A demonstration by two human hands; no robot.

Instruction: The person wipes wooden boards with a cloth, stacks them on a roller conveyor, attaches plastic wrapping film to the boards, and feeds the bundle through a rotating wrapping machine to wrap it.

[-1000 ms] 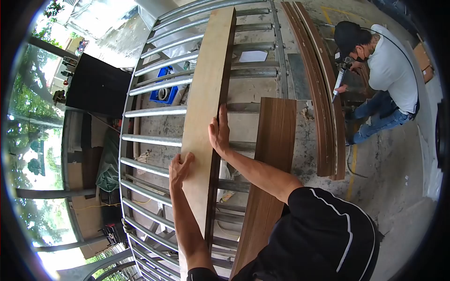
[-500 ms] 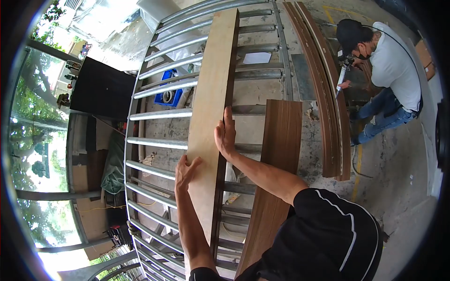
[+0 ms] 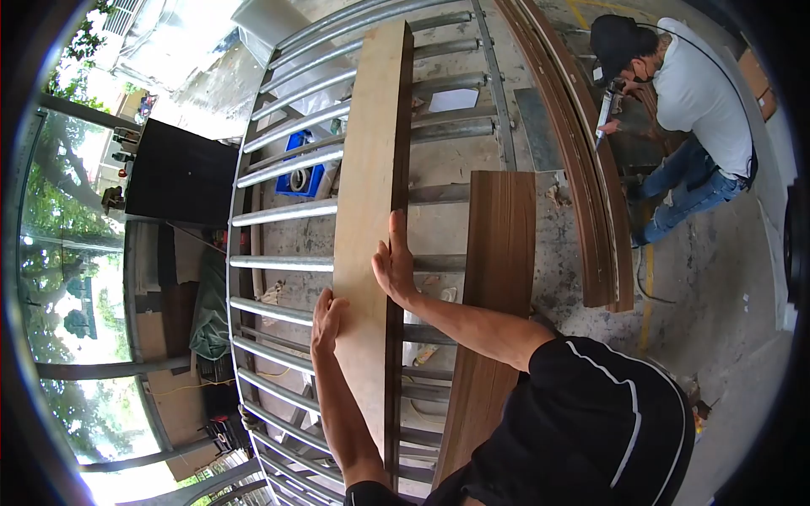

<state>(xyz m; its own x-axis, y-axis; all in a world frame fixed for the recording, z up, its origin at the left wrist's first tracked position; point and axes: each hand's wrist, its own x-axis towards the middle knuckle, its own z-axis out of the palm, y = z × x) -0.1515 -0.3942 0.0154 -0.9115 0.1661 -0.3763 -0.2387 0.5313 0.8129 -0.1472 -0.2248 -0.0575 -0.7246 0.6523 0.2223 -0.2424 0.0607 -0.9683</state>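
A long wooden board (image 3: 367,152) with a pale top face and a dark brown side lies lengthwise across the metal rails in front of me. My left hand (image 3: 327,322) grips its left edge, fingers bent over the side and partly hidden. Slightly farther along, my right hand (image 3: 394,268) holds the right edge, one finger stretched along the dark side and the others bent over the top. Right of the board, under my right forearm, a brown grooved panel (image 3: 502,236) rests on the same rails.
The rack of round metal rails (image 3: 287,263) spans the middle. Below it sit a blue crate (image 3: 297,184) and a white sheet (image 3: 453,100). To the right, a person (image 3: 704,105) bends over long brown profiles (image 3: 582,185) with a caulking gun (image 3: 605,114). A black panel (image 3: 181,173) stands left.
My right hand has shifted a little toward me and left along the board's edge. My left hand's thumb has drawn in toward the left edge. The whole view has shifted slightly.
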